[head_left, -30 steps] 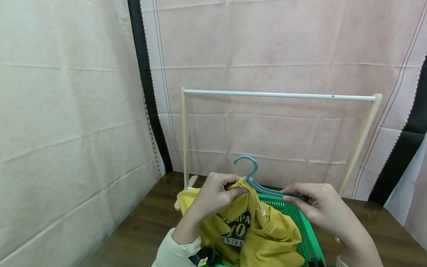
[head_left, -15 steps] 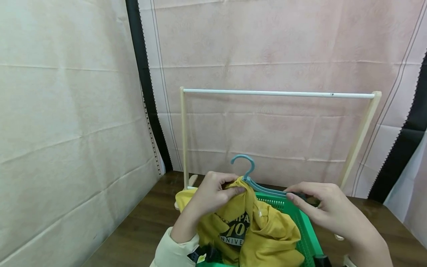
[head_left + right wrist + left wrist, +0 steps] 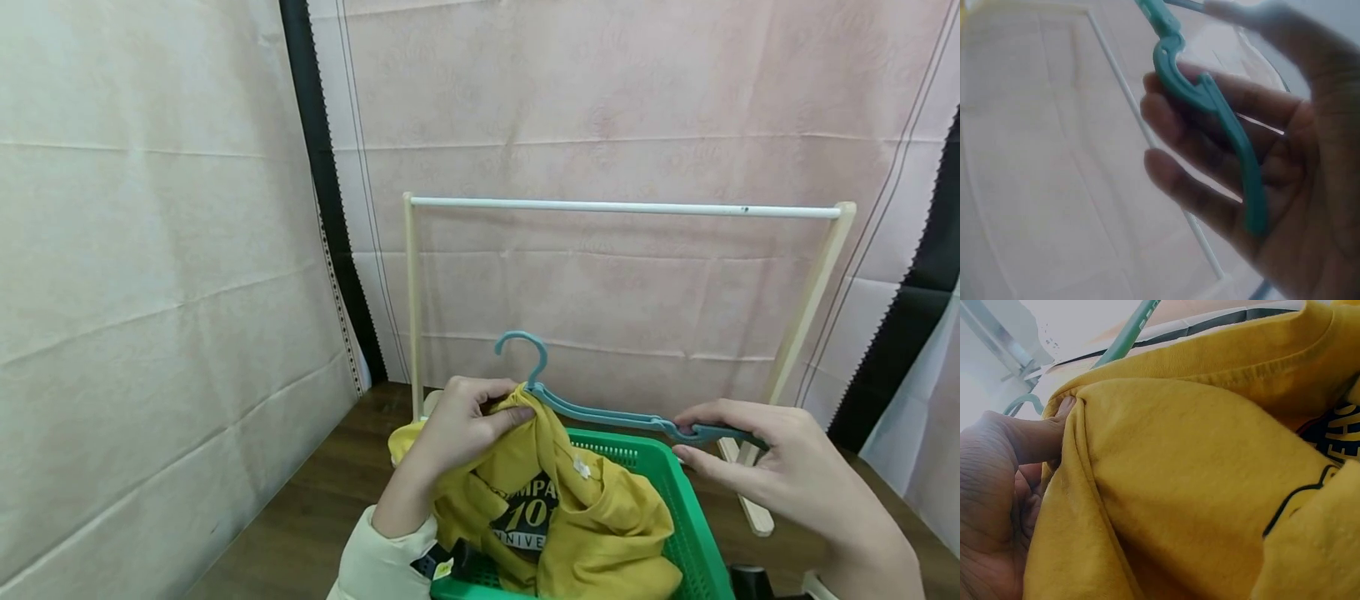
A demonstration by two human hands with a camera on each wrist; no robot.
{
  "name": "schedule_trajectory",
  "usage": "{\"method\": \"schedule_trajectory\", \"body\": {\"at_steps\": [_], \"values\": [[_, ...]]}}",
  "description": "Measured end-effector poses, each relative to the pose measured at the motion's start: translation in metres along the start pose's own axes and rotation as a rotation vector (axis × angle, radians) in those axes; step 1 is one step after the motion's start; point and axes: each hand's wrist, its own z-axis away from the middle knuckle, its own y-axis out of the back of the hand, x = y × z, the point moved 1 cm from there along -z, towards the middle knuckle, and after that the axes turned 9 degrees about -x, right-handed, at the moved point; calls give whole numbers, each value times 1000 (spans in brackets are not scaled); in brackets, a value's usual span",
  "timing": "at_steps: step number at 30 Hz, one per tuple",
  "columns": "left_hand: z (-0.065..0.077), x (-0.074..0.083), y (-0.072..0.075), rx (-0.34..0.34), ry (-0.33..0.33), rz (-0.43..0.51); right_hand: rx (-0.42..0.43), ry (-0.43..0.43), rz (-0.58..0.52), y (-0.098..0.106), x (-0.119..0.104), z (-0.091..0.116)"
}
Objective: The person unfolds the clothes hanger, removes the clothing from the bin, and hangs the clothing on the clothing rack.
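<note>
A yellow T-shirt (image 3: pixel 592 525) with a dark printed badge lies bunched over a green basket (image 3: pixel 693 525). My left hand (image 3: pixel 465 429) pinches its fabric near the collar, thumb on the near side, as the left wrist view also shows. From that spot rises the hook of a blue-green clothes hanger (image 3: pixel 585 410); its left arm is hidden by the shirt and hand. My right hand (image 3: pixel 787 467) holds the bare right arm of the hanger near its end. In the right wrist view, the hanger's notched end (image 3: pixel 1235 137) lies across the curled fingers (image 3: pixel 1172 172).
Behind the basket stands a rack with a white crossbar (image 3: pixel 622 206) and cream side posts (image 3: pixel 813 300). One of its feet (image 3: pixel 753 508) rests on the brown wooden table (image 3: pixel 300 517). Pale cloth walls (image 3: pixel 600 100) enclose the back and left.
The right hand has moved right, and more of the hanger's right arm now shows. The hook has shifted left and slightly up, along with the left hand and the pinched fabric.
</note>
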Motion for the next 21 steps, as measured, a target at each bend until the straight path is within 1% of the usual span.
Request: {"method": "schedule_trajectory", "body": {"at_steps": [5, 7, 11, 13, 18, 21], "values": [[1, 0, 2, 0, -1, 3, 26, 74, -48, 1, 3, 4], [2, 0, 3, 1, 0, 8, 35, 65, -59, 2, 5, 7], [4, -2, 4, 11, 2, 22, 33, -10, -81, 4, 11, 14], [4, -3, 5, 18, 1, 29, 27, -27, -103, 5, 14, 15], [6, -4, 9, 27, -3, 45, -30, -125, -167, 4, 20, 16], [6, -4, 12, 32, -5, 49, -102, -177, -274, 1, 23, 15]]}}
